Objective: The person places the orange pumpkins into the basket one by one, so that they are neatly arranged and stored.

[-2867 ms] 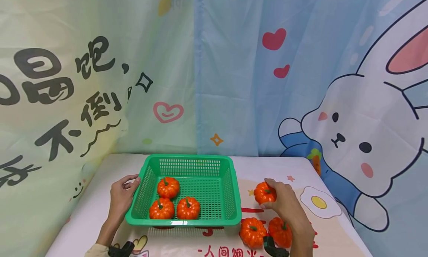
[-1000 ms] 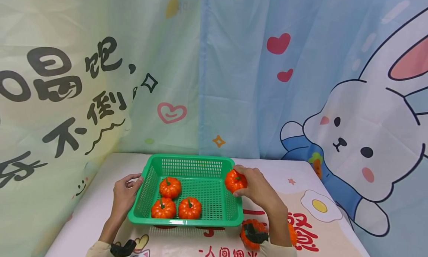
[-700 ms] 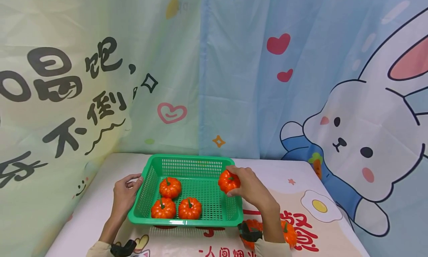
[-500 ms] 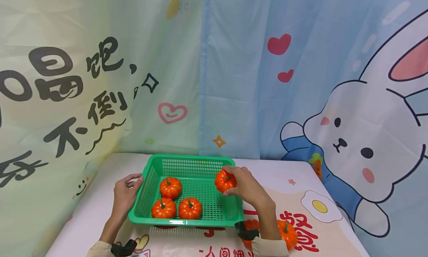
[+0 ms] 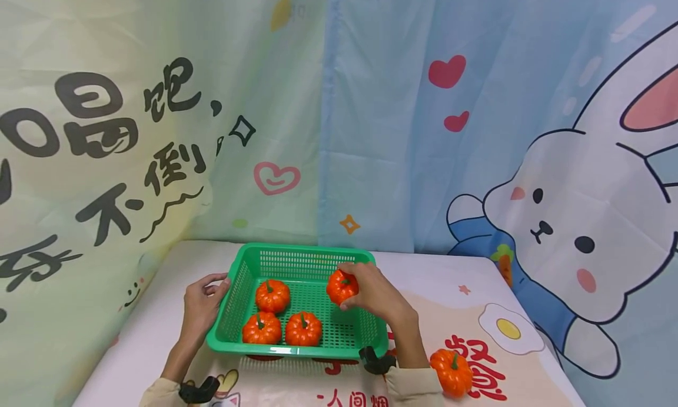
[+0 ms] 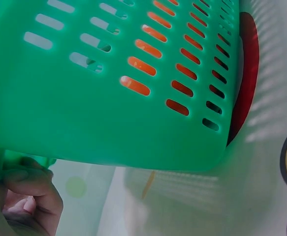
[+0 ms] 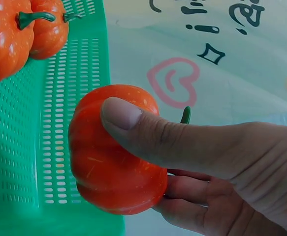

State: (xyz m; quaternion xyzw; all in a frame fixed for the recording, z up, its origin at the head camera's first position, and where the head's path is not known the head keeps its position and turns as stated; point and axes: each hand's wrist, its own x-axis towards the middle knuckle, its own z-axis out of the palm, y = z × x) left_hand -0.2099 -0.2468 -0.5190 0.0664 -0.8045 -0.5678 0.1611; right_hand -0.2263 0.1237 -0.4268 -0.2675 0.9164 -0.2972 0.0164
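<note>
A rabbit-print curtain [image 5: 365, 119], apparently fabric, hangs behind a pale table [image 5: 439, 280].

The table [image 5: 424, 272] is showing a pale surface with a beige patch [image 5: 439, 313], red lettering [image 5: 475, 351] and a fried-egg print [image 5: 509, 329] towards the right. A green basket [image 5: 299, 352] is sitting near its far edge, slightly left of the middle, while an orange pumpkin [image 5: 451, 373] is resting stem-up beside the lettering, apart from the basket

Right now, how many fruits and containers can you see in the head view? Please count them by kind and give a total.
Orange pumpkins: 5
Green basket: 1
Total: 6, visible ones only
</note>
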